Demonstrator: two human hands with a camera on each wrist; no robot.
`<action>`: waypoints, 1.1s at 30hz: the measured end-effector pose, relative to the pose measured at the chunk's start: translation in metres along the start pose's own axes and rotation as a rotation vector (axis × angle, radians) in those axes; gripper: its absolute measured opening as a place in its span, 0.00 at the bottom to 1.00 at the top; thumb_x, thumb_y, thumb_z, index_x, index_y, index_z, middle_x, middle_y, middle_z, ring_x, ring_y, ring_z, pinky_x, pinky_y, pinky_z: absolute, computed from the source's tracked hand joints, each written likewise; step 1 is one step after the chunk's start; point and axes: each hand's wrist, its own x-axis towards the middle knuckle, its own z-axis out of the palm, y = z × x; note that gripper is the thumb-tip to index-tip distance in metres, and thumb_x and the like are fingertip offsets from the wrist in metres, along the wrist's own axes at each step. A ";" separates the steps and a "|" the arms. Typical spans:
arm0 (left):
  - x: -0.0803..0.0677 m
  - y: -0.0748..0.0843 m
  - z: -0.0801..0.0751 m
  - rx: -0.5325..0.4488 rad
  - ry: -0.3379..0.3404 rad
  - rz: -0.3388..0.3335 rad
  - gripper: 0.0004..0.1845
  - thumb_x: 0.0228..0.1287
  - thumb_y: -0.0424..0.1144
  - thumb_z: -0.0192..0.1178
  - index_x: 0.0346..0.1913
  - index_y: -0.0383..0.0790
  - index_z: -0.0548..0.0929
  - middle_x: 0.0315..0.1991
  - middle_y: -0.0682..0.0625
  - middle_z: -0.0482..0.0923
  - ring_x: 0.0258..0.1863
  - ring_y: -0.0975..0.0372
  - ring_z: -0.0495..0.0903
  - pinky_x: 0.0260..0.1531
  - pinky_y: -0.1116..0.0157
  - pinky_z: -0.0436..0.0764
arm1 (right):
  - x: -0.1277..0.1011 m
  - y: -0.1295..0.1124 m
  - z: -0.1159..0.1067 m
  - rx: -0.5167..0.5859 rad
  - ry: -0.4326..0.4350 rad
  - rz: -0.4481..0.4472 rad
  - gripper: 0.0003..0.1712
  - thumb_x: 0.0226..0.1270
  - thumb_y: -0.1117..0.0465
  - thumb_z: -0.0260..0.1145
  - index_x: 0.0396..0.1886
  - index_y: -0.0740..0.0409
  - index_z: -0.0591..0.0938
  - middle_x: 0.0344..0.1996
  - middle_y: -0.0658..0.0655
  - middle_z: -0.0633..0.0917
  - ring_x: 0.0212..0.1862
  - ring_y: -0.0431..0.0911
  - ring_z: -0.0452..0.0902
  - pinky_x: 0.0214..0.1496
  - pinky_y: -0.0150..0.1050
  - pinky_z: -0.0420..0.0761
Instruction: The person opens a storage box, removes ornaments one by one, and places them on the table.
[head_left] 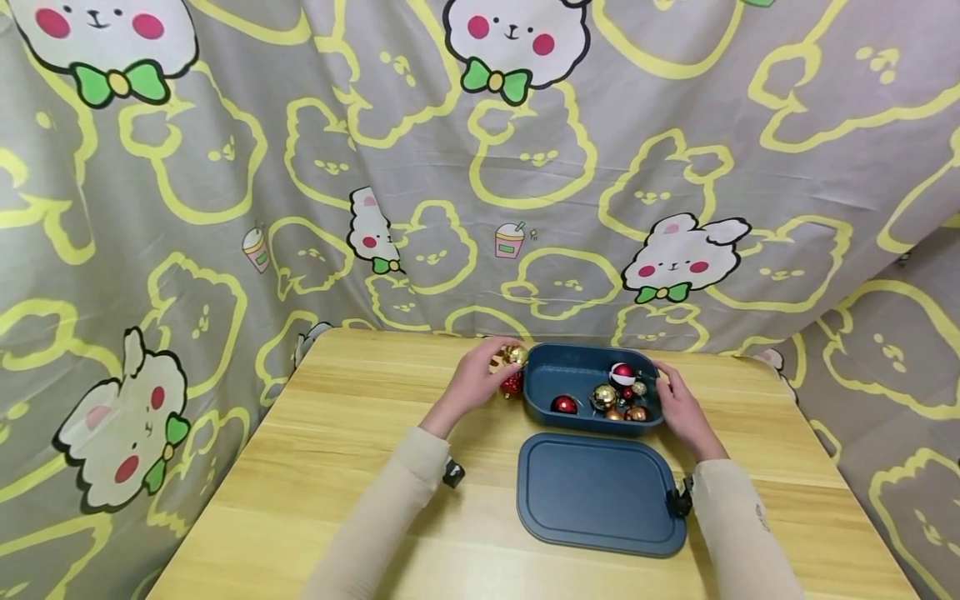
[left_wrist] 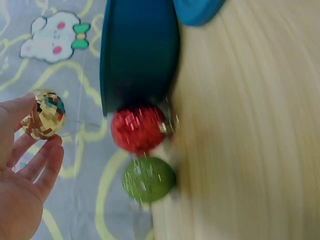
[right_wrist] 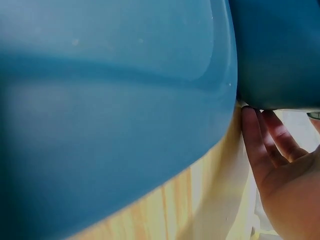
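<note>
Head view: a gold ball (head_left: 516, 356) is pinched by the left hand (head_left: 477, 379) just beside the blue box (head_left: 577, 375) on the worktop (head_left: 360, 467). The box wall is touched by the right hand (head_left: 678, 408) with straight fingers.

On the table (head_left: 360, 433) the box (head_left: 577, 373) stands toward the far edge, and the lid (head_left: 596, 492) lies flat just in front of it, nearer the person. Several baubles (head_left: 603, 397) lie inside the box, while two more baubles (left_wrist: 142, 150) rest on the table against its left wall, one behind the other. The left hand (head_left: 474, 382) is left of the box with one bauble (head_left: 516, 356) at its fingertips, the right hand (head_left: 678, 408) lies against the box's right side, and a cloth (head_left: 480, 167) hangs behind the table.
</note>
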 end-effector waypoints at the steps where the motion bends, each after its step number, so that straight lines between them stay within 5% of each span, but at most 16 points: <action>1: -0.002 -0.003 -0.003 0.003 0.002 -0.010 0.21 0.73 0.41 0.65 0.66 0.44 0.80 0.63 0.45 0.81 0.55 0.54 0.83 0.52 0.50 0.86 | 0.000 0.000 0.000 -0.001 -0.001 0.000 0.33 0.88 0.49 0.36 0.84 0.57 0.52 0.78 0.77 0.57 0.75 0.74 0.55 0.76 0.73 0.53; 14: -0.027 -0.035 -0.032 0.044 0.059 -0.114 0.25 0.73 0.44 0.66 0.69 0.44 0.77 0.66 0.47 0.79 0.59 0.52 0.81 0.55 0.50 0.84 | 0.000 0.002 -0.001 -0.002 0.008 -0.003 0.33 0.88 0.48 0.36 0.84 0.56 0.53 0.77 0.77 0.59 0.74 0.74 0.57 0.76 0.73 0.54; 33: -0.046 -0.075 -0.040 0.019 0.029 -0.279 0.25 0.70 0.37 0.67 0.68 0.39 0.77 0.63 0.41 0.80 0.56 0.49 0.83 0.58 0.50 0.84 | -0.001 0.000 0.000 0.002 0.002 0.008 0.33 0.88 0.48 0.36 0.84 0.55 0.52 0.77 0.77 0.59 0.74 0.73 0.57 0.76 0.72 0.54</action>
